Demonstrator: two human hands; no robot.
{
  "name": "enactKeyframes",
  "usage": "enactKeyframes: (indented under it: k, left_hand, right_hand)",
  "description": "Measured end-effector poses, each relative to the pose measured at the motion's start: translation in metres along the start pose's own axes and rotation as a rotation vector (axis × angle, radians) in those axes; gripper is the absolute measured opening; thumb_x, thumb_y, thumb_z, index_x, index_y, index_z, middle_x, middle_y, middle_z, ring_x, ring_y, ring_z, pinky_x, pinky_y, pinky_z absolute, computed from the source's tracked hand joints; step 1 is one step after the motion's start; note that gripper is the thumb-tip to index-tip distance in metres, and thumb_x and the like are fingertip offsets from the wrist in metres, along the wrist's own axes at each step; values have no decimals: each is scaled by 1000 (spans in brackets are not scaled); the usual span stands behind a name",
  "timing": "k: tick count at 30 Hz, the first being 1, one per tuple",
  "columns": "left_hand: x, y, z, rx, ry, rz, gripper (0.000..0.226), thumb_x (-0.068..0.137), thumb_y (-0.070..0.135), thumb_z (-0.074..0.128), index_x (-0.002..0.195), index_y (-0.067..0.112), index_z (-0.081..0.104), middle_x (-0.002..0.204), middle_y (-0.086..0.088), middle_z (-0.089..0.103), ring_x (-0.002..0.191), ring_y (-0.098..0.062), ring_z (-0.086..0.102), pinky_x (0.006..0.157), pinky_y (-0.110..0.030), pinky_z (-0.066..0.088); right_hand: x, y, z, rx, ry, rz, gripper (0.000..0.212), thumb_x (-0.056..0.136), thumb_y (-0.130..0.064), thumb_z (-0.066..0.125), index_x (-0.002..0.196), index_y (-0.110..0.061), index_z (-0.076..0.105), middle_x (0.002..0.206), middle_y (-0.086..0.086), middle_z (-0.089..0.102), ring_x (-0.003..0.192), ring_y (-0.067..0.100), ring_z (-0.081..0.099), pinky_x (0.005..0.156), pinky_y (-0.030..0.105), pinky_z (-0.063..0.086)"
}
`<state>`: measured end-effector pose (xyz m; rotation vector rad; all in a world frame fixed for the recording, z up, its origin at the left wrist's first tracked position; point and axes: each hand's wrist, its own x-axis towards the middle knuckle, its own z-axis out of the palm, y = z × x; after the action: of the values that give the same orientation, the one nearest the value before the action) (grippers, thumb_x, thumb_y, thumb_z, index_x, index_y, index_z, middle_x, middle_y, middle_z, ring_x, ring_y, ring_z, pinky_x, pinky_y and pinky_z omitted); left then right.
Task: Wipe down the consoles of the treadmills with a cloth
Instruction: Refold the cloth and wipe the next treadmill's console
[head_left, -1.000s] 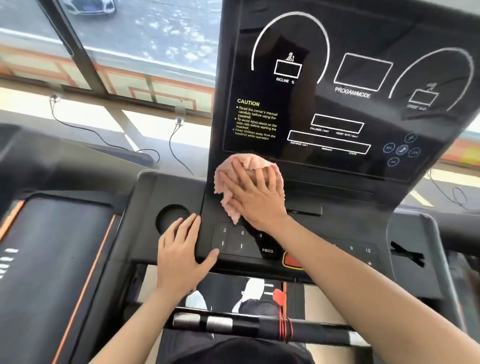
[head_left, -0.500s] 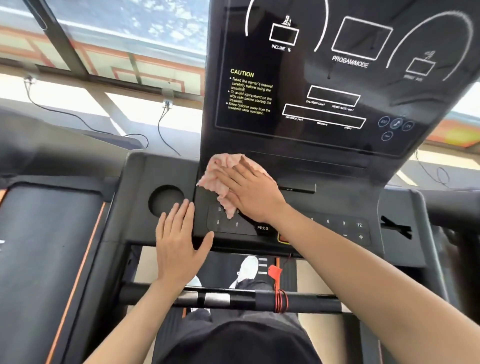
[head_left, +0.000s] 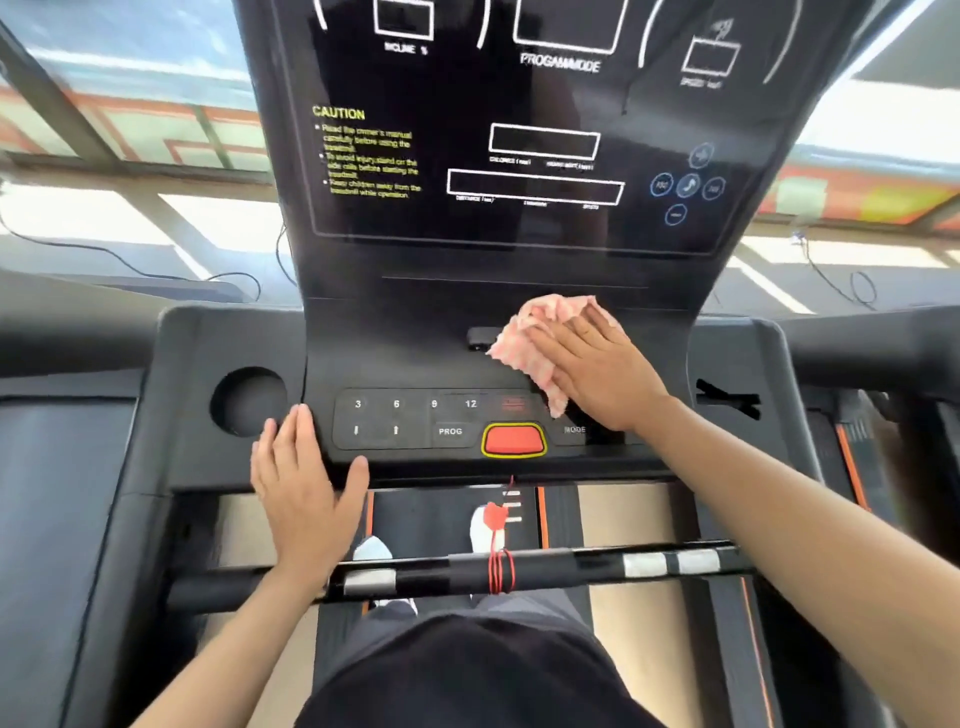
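The right hand (head_left: 597, 369) lies open and flat, fingers straight and close together, pressing a pink cloth (head_left: 540, 332) onto the dark console (head_left: 405, 338); the cloth is bunched under palm and fingers, showing at the hand's ten to twelve o'clock, with one corner trailing toward six over the right end of the keypad (head_left: 415, 415). A small black tab (head_left: 475, 338) touches the cloth's edge at nine o'clock.

The left hand (head_left: 301, 488) is also open, fingers straight, thumb spread toward three o'clock; it rests flat on the console's near edge at the keypad's left end and holds nothing; a round cup recess (head_left: 248, 401) sits at its eleven o'clock, just beside the fingertips.

Between the hands the keypad shows 3, 6, 9, 12, two arrows and PROG; a red button (head_left: 513, 440) with a yellow rim lies at the right hand's eight o'clock.

At twelve o'clock of both hands rises the glossy display panel (head_left: 519, 244); yellow CAUTION text stands toward its nine o'clock side, blue round icons toward three.

At six o'clock a black handlebar (head_left: 571, 569) crosses the view; a red cord (head_left: 500, 571) is coiled round it; two light shoes (head_left: 374, 551) stand on the belt below.
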<state>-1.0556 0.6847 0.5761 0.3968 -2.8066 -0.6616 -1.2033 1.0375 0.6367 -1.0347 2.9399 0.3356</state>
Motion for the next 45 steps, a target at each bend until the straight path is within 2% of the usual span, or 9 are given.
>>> enactKeyframes:
  k: [3,11,19,23,26,30,33,38,45]
  left_hand:
    - [1,4,3,33,-22,-48,87,83,52,49,151,-1,36,148,-26,45,144,-47,31,118,-63,22]
    - [-4,23,6,130,-29,-80,103,79,69,51,152,-3,32,156,-27,37,144,-47,31,119,-62,21]
    - [-8,25,10,121,-25,-81,107,79,72,51,154,-1,29,160,-27,30,147,-45,28,121,-60,15]
    - [-8,25,11,114,-10,-70,107,80,72,51,154,-2,29,160,-28,29,147,-46,28,121,-61,15]
    - [-8,23,12,109,-10,-65,108,80,72,52,154,-3,29,160,-29,29,146,-47,29,120,-62,15]
    - [-7,20,13,98,-10,-48,108,80,70,54,153,-5,30,159,-31,30,146,-48,30,120,-63,16]
    - [-7,19,12,93,-20,-43,107,80,71,53,153,-4,30,159,-30,30,146,-48,30,120,-63,16]
    - [-8,16,11,86,-26,-38,107,79,71,54,152,-5,33,158,-29,33,144,-48,32,119,-63,19]
    - [-8,7,3,50,-53,-59,106,76,76,54,154,6,36,159,-18,37,142,-42,36,113,-57,27]
  right_hand:
    - [-30,17,12,36,-18,68,59,107,-36,28,162,-19,20,169,2,16,153,33,30,127,55,16]
    - [-61,26,30,172,22,198,57,109,-40,26,162,-19,26,170,5,19,156,30,21,129,50,4]
    - [-113,53,43,463,5,398,57,108,-44,26,161,-24,26,169,-7,14,158,14,6,126,28,-10]
    - [-141,52,55,527,50,432,54,109,-37,31,160,-21,27,166,-10,16,157,13,11,128,42,4]
    - [-157,38,57,537,108,440,53,109,-32,33,160,-17,25,167,-5,16,158,13,5,129,43,2]
    - [-159,5,54,510,29,518,61,109,-42,28,164,-19,14,172,-4,3,160,22,-3,128,51,-4]
    - [-145,-17,47,451,1,598,63,108,-47,25,164,-21,13,173,0,1,159,29,-7,127,58,3]
    - [-112,-56,32,373,-86,652,63,106,-53,20,163,-26,21,172,8,13,157,38,8,126,59,9]
    - [-69,-113,13,397,-33,561,64,108,-50,19,164,-20,16,172,-2,8,159,27,6,128,52,9]
